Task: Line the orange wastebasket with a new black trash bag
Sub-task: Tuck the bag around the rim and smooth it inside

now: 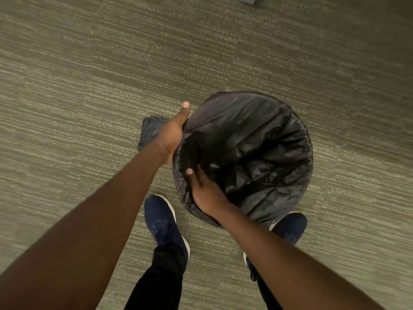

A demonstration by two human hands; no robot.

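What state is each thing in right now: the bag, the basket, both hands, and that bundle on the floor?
black trash bag: open, draped over the rim, interior crumpled.
wastebasket: fully hidden under the bag; no orange shows.
left hand: gripping the bag's edge.
right hand: on the near edge, fingers reaching inside.
dark bundle: lying on the carpet, partly hidden.

Open carpet (111,74) lies from nine through three o'clock of the bag-covered bin (245,135). A dark folded bundle (150,130), perhaps spare bags, sits near at nine. Two shoes (164,222) crowd six; the bin's mouth gapes open.
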